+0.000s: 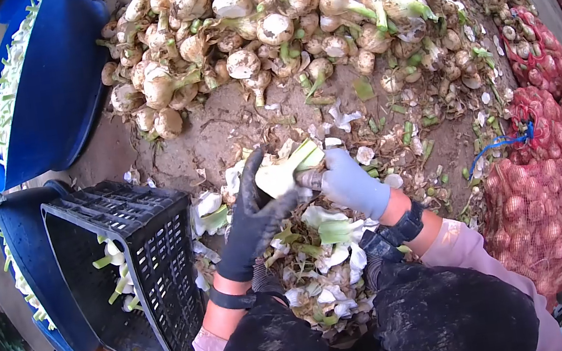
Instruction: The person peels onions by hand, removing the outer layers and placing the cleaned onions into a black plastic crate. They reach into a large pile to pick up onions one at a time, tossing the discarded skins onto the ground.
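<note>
A pale, peeled garlic bulb (274, 179) with a cut green stem (307, 155) is between my two hands, above a litter of peelings. My left hand (249, 212), in a black glove, has its fingers and thumb around the bulb's left side; the thumb is smeared by motion. On the stem side, my right hand (350, 181), in a light blue-grey glove, grips the garlic, its fingertips dark and partly hidden. White and green peelings (336, 232) lie below the hands, between my knees.
A big heap of unpeeled garlic (275, 29) spreads ahead. A black crate (155, 200) lies tipped at left with several peeled bulbs (120, 273) inside. Blue tubs (56, 85) of trimmed garlic stand behind it. Red net sacks (548, 210) of bulbs stand at right.
</note>
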Action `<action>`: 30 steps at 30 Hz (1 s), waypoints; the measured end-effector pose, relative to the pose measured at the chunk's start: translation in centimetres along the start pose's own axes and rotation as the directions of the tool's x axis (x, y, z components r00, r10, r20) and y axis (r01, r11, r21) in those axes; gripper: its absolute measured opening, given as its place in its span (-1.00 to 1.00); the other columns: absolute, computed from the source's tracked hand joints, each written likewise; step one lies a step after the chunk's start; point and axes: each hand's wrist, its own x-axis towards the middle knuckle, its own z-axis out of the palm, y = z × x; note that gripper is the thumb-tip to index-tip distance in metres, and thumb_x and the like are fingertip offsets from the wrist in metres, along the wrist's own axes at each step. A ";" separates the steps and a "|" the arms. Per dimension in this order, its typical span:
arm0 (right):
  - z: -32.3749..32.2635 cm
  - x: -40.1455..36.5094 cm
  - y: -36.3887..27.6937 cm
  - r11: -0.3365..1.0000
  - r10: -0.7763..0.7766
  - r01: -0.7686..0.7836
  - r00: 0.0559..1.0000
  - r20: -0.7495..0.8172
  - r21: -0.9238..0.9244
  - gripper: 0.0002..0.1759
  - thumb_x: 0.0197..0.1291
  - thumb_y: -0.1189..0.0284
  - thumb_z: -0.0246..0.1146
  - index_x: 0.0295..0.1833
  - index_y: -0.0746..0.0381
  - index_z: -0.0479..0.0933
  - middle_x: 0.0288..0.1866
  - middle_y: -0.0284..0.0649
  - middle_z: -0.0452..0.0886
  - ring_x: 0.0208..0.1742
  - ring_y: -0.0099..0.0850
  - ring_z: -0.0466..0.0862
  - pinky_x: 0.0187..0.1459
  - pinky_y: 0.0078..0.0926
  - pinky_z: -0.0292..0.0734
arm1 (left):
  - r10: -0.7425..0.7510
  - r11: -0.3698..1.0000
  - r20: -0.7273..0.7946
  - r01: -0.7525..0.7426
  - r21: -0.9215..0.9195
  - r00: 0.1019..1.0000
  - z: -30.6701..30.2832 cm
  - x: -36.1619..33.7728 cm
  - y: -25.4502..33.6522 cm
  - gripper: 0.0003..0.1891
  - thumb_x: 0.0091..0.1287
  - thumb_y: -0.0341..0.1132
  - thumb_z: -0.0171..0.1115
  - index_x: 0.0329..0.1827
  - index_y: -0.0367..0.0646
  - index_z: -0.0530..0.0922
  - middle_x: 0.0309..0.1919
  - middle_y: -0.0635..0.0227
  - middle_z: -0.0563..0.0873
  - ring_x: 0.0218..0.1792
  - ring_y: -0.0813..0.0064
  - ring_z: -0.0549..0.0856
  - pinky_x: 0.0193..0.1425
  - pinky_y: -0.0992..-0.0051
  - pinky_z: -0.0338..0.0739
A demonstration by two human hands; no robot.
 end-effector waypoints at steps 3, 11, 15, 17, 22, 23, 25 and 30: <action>0.7 -1.4 -0.8 0.988 0.018 -0.020 1.000 0.011 0.154 -0.74 0.24 0.58 0.22 0.04 0.39 0.53 -0.19 -0.25 0.68 -0.20 -0.59 0.61 -0.16 -0.61 0.52 | -0.046 0.897 -0.269 -0.078 -0.436 0.962 -0.6 0.1 -2.2 -0.38 0.41 -0.31 0.14 0.47 -0.18 0.10 0.15 0.24 0.48 0.18 0.45 0.49 0.28 0.49 0.41; 1.0 -1.1 0.2 0.999 0.022 -0.025 0.997 0.068 0.047 -0.69 0.17 0.59 0.20 0.05 0.34 0.54 -0.14 -0.19 0.70 -0.11 -0.49 0.66 -0.07 -0.50 0.54 | 0.179 0.961 -0.193 -0.130 0.243 0.965 -0.6 0.9 -1.3 -0.65 0.33 -0.26 0.27 0.08 -0.31 0.53 -0.01 0.24 0.64 -0.04 0.47 0.64 0.09 0.51 0.55; -0.7 -0.4 0.5 0.913 -0.041 -0.033 0.984 -0.173 -0.406 -0.72 0.08 0.52 0.20 -0.06 0.34 0.56 -0.24 -0.04 0.69 -0.20 -0.30 0.70 -0.14 -0.37 0.58 | -0.213 0.872 -0.258 0.064 -0.486 0.942 -0.6 0.4 -1.6 -0.68 0.39 -0.20 0.18 0.03 -0.29 0.53 0.01 0.17 0.65 -0.05 0.34 0.68 0.05 0.42 0.61; -1.7 0.1 1.7 0.755 -0.098 -0.122 0.950 -0.296 -0.645 -0.76 0.05 0.44 0.22 -0.16 0.31 0.57 -0.27 -0.01 0.67 -0.28 -0.16 0.69 -0.21 -0.24 0.57 | -0.108 0.674 -0.199 -0.076 -0.735 0.974 -1.5 0.8 -1.7 -0.68 0.46 -0.16 0.02 0.01 -0.27 0.52 0.11 0.11 0.60 0.08 0.24 0.63 0.18 0.24 0.55; 0.7 -5.6 -1.1 0.957 0.057 0.179 0.660 0.749 -0.230 -0.83 0.07 0.43 0.19 -0.23 0.23 0.59 -0.31 -0.10 0.67 -0.29 -0.13 0.68 -0.23 -0.22 0.56 | -0.199 0.341 -0.282 -0.203 -0.918 0.939 -4.0 1.1 -3.0 -0.62 0.43 -0.12 0.07 0.10 -0.26 0.50 0.08 0.16 0.60 0.10 0.18 0.61 0.22 0.14 0.52; 0.6 -5.6 -1.8 0.957 0.055 0.178 0.660 0.749 -0.228 -0.83 0.07 0.43 0.19 -0.23 0.23 0.59 -0.31 -0.10 0.67 -0.29 -0.13 0.68 -0.23 -0.22 0.56 | -0.215 0.324 -0.272 -0.194 -0.926 0.938 -4.1 1.1 -3.0 -0.62 0.42 -0.14 0.09 0.10 -0.26 0.50 0.06 0.16 0.61 0.09 0.18 0.61 0.23 0.15 0.53; 0.1 -4.6 -3.1 0.856 0.166 0.277 0.653 0.739 -0.437 -0.80 0.05 0.39 0.22 -0.20 0.23 0.59 -0.31 -0.13 0.68 -0.26 -0.19 0.69 -0.21 -0.23 0.56 | -0.232 0.404 -0.356 -0.243 -0.882 0.905 -4.8 1.5 -2.2 -0.63 0.39 -0.16 0.15 0.10 -0.26 0.50 0.04 0.16 0.62 0.07 0.19 0.62 0.21 0.20 0.56; -2.5 -2.3 -0.8 0.439 -0.194 0.218 0.970 0.146 -0.872 -0.72 0.09 0.40 0.20 -0.03 0.08 0.55 -0.30 -0.12 0.57 -0.27 -0.12 0.62 -0.26 -0.22 0.53 | 0.391 0.187 -0.285 -0.379 -0.906 0.875 -13.2 -0.2 13.2 -0.34 0.35 -0.20 0.20 0.40 -0.34 0.16 0.24 -0.10 0.42 0.11 0.19 0.62 0.10 0.30 0.63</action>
